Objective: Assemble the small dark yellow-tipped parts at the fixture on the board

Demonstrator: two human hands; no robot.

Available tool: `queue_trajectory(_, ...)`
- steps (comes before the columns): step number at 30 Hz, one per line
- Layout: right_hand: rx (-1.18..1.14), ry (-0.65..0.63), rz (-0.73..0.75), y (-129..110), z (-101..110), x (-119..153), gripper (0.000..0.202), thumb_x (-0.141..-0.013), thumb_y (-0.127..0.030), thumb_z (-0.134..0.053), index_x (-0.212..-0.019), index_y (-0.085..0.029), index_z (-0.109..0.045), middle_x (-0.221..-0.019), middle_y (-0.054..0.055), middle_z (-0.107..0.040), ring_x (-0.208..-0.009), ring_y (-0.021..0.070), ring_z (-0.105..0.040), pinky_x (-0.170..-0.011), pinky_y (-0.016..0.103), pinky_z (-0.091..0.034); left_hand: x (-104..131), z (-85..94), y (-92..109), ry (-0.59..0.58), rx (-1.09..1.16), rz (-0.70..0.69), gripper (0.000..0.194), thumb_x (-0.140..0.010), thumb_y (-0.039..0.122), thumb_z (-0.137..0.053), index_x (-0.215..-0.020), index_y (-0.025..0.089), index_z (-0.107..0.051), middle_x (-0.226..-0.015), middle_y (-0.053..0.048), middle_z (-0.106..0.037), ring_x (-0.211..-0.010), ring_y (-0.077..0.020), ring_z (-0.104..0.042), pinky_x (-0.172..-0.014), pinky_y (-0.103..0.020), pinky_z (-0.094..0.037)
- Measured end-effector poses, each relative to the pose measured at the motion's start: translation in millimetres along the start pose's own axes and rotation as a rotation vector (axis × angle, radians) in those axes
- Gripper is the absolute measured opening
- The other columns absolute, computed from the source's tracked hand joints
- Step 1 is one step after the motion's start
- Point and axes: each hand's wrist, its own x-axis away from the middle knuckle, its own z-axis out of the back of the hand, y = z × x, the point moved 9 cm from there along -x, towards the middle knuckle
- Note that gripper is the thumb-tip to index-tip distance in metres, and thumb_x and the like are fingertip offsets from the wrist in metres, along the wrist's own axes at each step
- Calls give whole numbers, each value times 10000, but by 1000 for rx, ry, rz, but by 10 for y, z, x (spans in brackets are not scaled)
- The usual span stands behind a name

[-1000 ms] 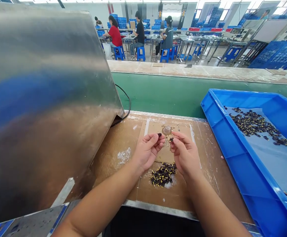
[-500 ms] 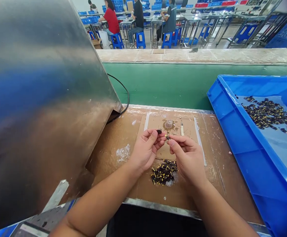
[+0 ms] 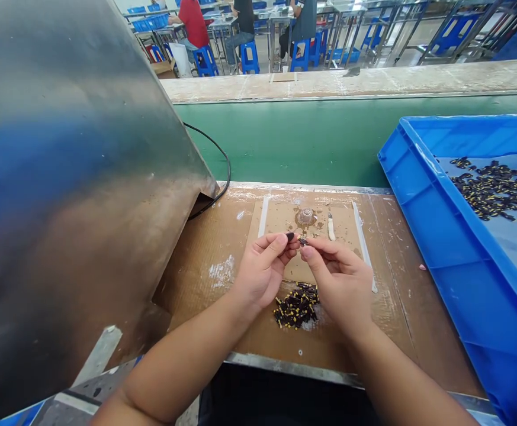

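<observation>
My left hand [image 3: 265, 263] pinches a small black piece [image 3: 290, 236] between thumb and finger; just beside it, my right hand [image 3: 338, 275] pinches a dark bit [image 3: 303, 241] with its fingertips. Below them, between my forearms, I see a pile of black-and-yellow parts [image 3: 296, 306] on the cardboard [image 3: 205, 296]. Right of that stands a blue bin [image 3: 453, 260].

Across from us we see a green panel [image 3: 285, 142], blue stools [image 3: 250, 57], metal tables [image 3: 280, 13] and a pale, shiny floor [image 3: 400, 50]
</observation>
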Motion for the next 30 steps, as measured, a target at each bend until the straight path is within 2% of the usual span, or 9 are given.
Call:
queue_trajectory(8, 75, -44, 47, 39, -26, 49, 201, -900, -210, -760, -1065, -321, -794, -1083, -7, -793, -1003, 192, -758, -908, 367, -653, 21, -32, 45, -11, -32, -44, 145, -758, 280, -866, -824, 181, -781, -934, -55, -775, -858, -130, -679, -869, -257, -528)
queue_trajectory(16, 133, -39, 110, -14, -17, 45, 196, -901, -211, -760, -1064, -314, -795, -1076, -7, -793, -986, 200, -758, -906, 399, -647, 36, -89, 92, -43, -73, -73, 126, -770, 270, -861, -830, 188, -787, -947, -58, -787, -896, -137, -693, -936, -275, -528)
queue_trajectory(26, 182, -66, 76, -1, -7, 32, 193, -915, -230, -752, -1080, -320, -795, -1103, -9, -790, -1007, 207, -759, -915, 391, -647, 28, -83, 121, -49, -138, -139, 165, -745, 309, -886, -833, 202, -798, -941, -58, -798, -905, -150, -714, -953, -287, -536)
queue_trajectory(30, 223, -94, 160, -74, -1, 30, 206, -918, -216, -745, -1089, -322, -789, -1096, -9, -791, -971, 208, -765, -900, 404, -651, 14, -57, 164, -51, -237, -214, 200, -747, 348, -888, -859, 205, -804, -927, -64, -801, -879, -161, -724, -919, -292, -552)
